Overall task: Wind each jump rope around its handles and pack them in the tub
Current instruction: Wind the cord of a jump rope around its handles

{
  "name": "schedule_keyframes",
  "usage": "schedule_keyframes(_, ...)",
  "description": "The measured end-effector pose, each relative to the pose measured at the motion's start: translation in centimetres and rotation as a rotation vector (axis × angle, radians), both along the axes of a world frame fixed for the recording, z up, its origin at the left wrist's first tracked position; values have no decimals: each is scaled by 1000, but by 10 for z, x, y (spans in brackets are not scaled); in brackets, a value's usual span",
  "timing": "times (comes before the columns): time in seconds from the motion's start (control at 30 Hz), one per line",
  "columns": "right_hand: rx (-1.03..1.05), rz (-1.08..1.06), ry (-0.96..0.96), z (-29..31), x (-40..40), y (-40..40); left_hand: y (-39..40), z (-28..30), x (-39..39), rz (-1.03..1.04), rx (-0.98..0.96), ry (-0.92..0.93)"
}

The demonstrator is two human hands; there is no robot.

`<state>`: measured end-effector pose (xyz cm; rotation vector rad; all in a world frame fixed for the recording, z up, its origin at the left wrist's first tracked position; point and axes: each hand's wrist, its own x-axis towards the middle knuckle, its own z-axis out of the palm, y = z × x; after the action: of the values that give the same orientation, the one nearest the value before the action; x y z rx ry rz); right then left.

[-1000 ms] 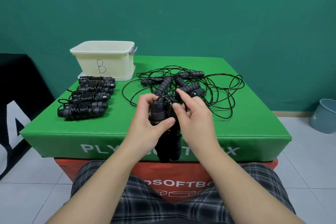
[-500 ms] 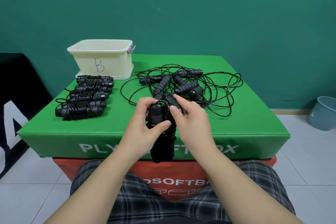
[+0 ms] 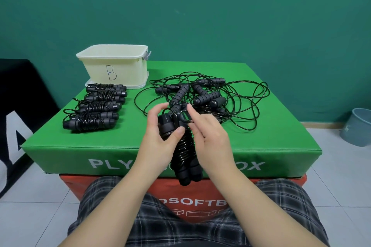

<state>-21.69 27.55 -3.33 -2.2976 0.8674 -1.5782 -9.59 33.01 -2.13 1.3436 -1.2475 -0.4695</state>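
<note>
At about nine o'clock in the view a black panel with white lettering (image 3: 18,126) leans beside the green padded plyo box (image 3: 281,136), which sits on a red padded box (image 3: 281,186). On the green top, toward ten o'clock, a row of wound black jump ropes (image 3: 96,106) lies side by side, each cord coiled round its paired handles, the nearest one (image 3: 90,123) with a small loop sticking out at its left end. Just behind the row, at eleven o'clock, stands the cream rectangular plastic tub (image 3: 114,68) marked with a handwritten B, set on its lid. At the centre, over the near edge of the green top, the left hand (image 3: 160,136) grips the upper part of a black foam-handled jump rope bundle (image 3: 184,154), thumb across the front and fingers curled round the back; the bundle stands roughly upright with the cord wrapped in tight turns about the two handles. The right hand (image 3: 208,136) touches the bundle from the other side and pinches a small end loop of cord (image 3: 183,116) at its top. Toward one o'clock a tangle of loose black jump ropes (image 3: 210,98) with foam handles sprawls on the green top. At three o'clock a grey-blue plastic bin (image 3: 357,126) stands on the white tiled floor (image 3: 30,196). At six o'clock, dark plaid shorts (image 3: 180,226) cover the person's lap.
</note>
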Motion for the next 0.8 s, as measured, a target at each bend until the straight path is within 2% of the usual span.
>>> schedule_keyframes(0.13, -17, -65, -29, -2, 0, -4, 0, 4, -5, -44, -25, -50)
schedule_keyframes(0.27, -38, -121, -28, -4, 1, -10, 1, 3, -9, -25, -7, 20)
schedule_keyframes(0.47, -89, 18, 144, -6, -3, -18, -1, -6, -4, 38, 95, 89)
schedule_keyframes(0.6, -130, 70, 270, -6, -4, -20, 0, -10, -1, 49, 123, 18)
schedule_keyframes(0.8, -129, 35, 267, -5, -3, -21, -2, -10, -1, 40, 76, 19)
